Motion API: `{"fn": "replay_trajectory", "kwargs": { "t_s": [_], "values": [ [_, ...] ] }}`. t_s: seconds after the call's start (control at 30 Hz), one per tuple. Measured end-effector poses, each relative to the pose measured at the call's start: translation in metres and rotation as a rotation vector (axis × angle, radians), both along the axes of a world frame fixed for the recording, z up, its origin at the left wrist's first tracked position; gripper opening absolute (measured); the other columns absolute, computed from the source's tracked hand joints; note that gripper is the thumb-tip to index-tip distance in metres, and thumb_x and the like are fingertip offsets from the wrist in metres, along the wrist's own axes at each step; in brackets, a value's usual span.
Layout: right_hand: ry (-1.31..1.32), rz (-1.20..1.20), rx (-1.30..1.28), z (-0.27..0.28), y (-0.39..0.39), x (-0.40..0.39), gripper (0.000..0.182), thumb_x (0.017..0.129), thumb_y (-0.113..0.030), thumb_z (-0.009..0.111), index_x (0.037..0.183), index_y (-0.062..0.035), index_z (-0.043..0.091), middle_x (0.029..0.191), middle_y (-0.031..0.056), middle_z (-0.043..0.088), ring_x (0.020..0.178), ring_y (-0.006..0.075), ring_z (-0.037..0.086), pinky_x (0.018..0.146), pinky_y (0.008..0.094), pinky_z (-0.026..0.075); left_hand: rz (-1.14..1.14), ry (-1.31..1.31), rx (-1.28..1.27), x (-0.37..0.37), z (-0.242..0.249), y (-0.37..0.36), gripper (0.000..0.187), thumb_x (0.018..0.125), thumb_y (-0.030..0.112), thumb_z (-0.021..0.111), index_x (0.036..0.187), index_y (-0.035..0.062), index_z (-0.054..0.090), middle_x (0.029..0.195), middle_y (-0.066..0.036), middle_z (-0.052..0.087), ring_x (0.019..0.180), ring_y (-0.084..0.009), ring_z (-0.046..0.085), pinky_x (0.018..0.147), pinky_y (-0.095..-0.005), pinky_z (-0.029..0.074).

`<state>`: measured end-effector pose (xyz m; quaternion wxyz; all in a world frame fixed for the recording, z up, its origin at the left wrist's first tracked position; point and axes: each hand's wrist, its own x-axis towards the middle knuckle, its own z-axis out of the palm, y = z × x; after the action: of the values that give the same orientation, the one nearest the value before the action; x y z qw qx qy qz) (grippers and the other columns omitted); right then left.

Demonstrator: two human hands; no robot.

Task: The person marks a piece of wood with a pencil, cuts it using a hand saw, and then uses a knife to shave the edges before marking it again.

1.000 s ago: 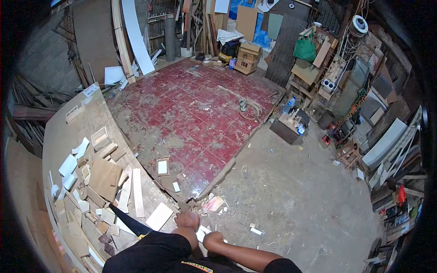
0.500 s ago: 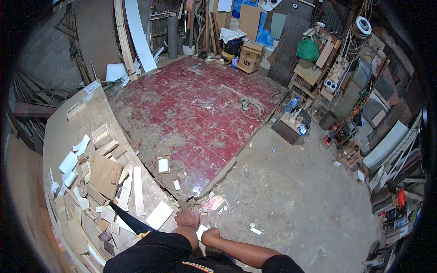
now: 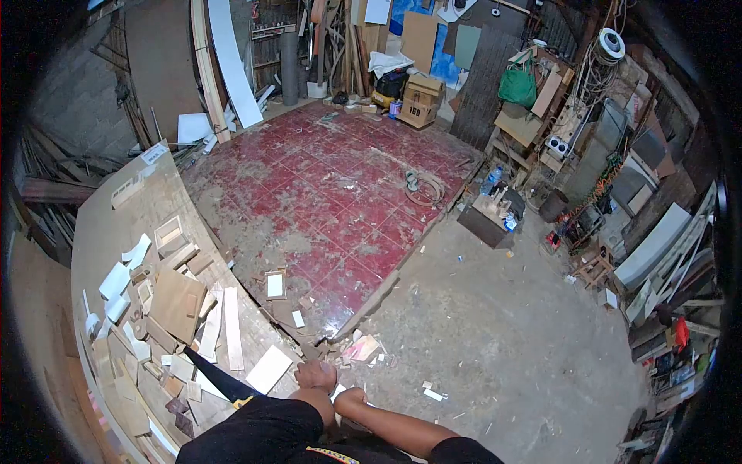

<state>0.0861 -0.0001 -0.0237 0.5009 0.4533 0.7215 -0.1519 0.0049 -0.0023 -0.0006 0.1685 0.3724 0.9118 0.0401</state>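
Note:
Near the bottom centre, my left hand [image 3: 315,375] is bent at the wrist beside the table edge, its fingers curled and partly hidden. Just to its right, my right hand [image 3: 352,400] is closed at the end of its white piece [image 3: 337,393], which shows between the two hands. A white board [image 3: 269,370] lies on the table left of my left hand. A saw [image 3: 216,376] with a black blade and yellow-black handle rests on the table beside my left sleeve.
The wooden table [image 3: 185,203] on the left bears a brown wood panel [image 3: 177,304], pale strips and many offcuts. Red tiles [image 3: 332,209] lie beyond, with a coiled strap [image 3: 425,189]. A box [image 3: 484,224] with items stands on the concrete floor at the right.
The view has shifted slightly. Both hands stay close together, and less of the white piece shows between them.

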Motion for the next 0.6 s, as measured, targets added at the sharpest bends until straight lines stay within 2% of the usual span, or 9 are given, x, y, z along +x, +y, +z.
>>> {"fn": "replay_trajectory", "kwargs": {
  "t_s": [0.03, 0.1, 0.2, 0.27, 0.3, 0.33, 0.4, 0.43, 0.6],
  "values": [
    [0.051, 0.017, -0.021, -0.008, 0.001, 0.002, 0.022, 0.076, -0.022, 0.077, 0.097, -0.0184, 0.078, 0.094, -0.0066, 0.072, 0.076, 0.0141, 0.068, 0.051, 0.0403, 0.053, -0.002, 0.001, 0.0, 0.001, 0.0, 0.0, 0.055, 0.083, 0.05, 0.053, 0.111, 0.0048, 0.067, 0.119, -0.015, 0.064, 0.118, -0.0324, 0.053, 0.1, -0.0456, 0.039],
    [0.108, 0.028, -0.015, -0.019, -0.001, 0.009, 0.023, 0.075, -0.019, 0.077, 0.098, -0.018, 0.078, 0.095, -0.0059, 0.072, 0.078, 0.0145, 0.069, 0.053, 0.0401, 0.054, -0.012, -0.051, -0.018, -0.001, 0.002, 0.002, 0.059, 0.082, 0.053, 0.058, 0.116, 0.004, 0.063, 0.118, -0.021, 0.062, 0.115, -0.0382, 0.053, 0.096, -0.0508, 0.041],
    [0.243, 0.087, 0.032, -0.006, -0.007, 0.021, 0.023, 0.076, -0.015, 0.076, 0.099, -0.017, 0.078, 0.097, -0.0039, 0.073, 0.082, 0.0155, 0.071, 0.057, 0.0385, 0.055, 0.002, -0.052, -0.001, -0.001, 0.004, 0.0, 0.054, 0.082, 0.05, 0.055, 0.109, 0.0052, 0.067, 0.118, -0.016, 0.064, 0.117, -0.0329, 0.053, 0.1, -0.0471, 0.039],
    [0.007, 0.075, 0.008, 0.007, -0.005, 0.003, 0.02, 0.077, -0.014, 0.074, 0.097, -0.0172, 0.078, 0.094, -0.0042, 0.073, 0.08, 0.0142, 0.071, 0.057, 0.0353, 0.055, 0.015, -0.047, 0.009, -0.003, 0.003, 0.005, 0.055, 0.081, 0.051, 0.056, 0.11, 0.0049, 0.066, 0.118, -0.017, 0.064, 0.117, -0.033, 0.053, 0.1, -0.0475, 0.039],
    [-0.088, 0.163, -0.113, 0.009, -0.009, -0.007, 0.013, 0.072, -0.019, 0.079, 0.082, -0.0233, 0.073, 0.074, -0.0122, 0.065, 0.061, 0.0057, 0.061, 0.047, 0.0314, 0.05, 0.02, -0.053, 0.007, -0.001, 0.0, 0.001, 0.056, 0.081, 0.051, 0.056, 0.112, 0.0047, 0.066, 0.118, -0.017, 0.064, 0.116, -0.0331, 0.053, 0.1, -0.0479, 0.039],
    [-0.091, 0.157, -0.122, 0.011, -0.013, -0.005, 0.013, 0.072, -0.019, 0.079, 0.082, -0.0233, 0.073, 0.074, -0.0122, 0.065, 0.061, 0.0057, 0.061, 0.047, 0.0314, 0.05, 0.014, -0.056, -0.002, 0.0, -0.003, -0.003, 0.056, 0.081, 0.051, 0.056, 0.112, 0.0047, 0.066, 0.118, -0.017, 0.064, 0.116, -0.0331, 0.053, 0.1, -0.0479, 0.039],
    [-0.128, 0.002, 0.07, 0.015, -0.008, -0.005, 0.017, 0.076, -0.016, 0.074, 0.091, -0.0224, 0.077, 0.087, -0.0089, 0.07, 0.072, 0.0101, 0.066, 0.052, 0.0331, 0.052, -0.011, -0.05, 0.005, -0.004, -0.009, -0.002, 0.058, 0.081, 0.053, 0.056, 0.113, 0.0046, 0.065, 0.119, -0.017, 0.063, 0.117, -0.0332, 0.053, 0.1, -0.048, 0.038],
    [-0.061, -0.002, 0.067, 0.017, -0.005, -0.004, 0.018, 0.076, -0.018, 0.074, 0.093, -0.024, 0.078, 0.087, -0.0094, 0.07, 0.07, 0.0115, 0.065, 0.049, 0.0355, 0.05, -0.014, -0.057, 0.01, -0.004, -0.011, 0.0, 0.058, 0.081, 0.053, 0.056, 0.113, 0.0046, 0.065, 0.119, -0.017, 0.063, 0.117, -0.0332, 0.053, 0.1, -0.048, 0.038],
    [0.125, 0.068, -0.015, 0.016, -0.003, 0.014, 0.024, 0.074, -0.016, 0.078, 0.097, -0.0236, 0.078, 0.091, -0.008, 0.071, 0.07, 0.0127, 0.066, 0.048, 0.0379, 0.05, 0.014, -0.051, 0.029, -0.001, -0.008, -0.001, 0.061, 0.082, 0.054, 0.055, 0.115, 0.0034, 0.064, 0.12, -0.017, 0.063, 0.119, -0.0331, 0.051, 0.101, -0.047, 0.038]
  ]
}}
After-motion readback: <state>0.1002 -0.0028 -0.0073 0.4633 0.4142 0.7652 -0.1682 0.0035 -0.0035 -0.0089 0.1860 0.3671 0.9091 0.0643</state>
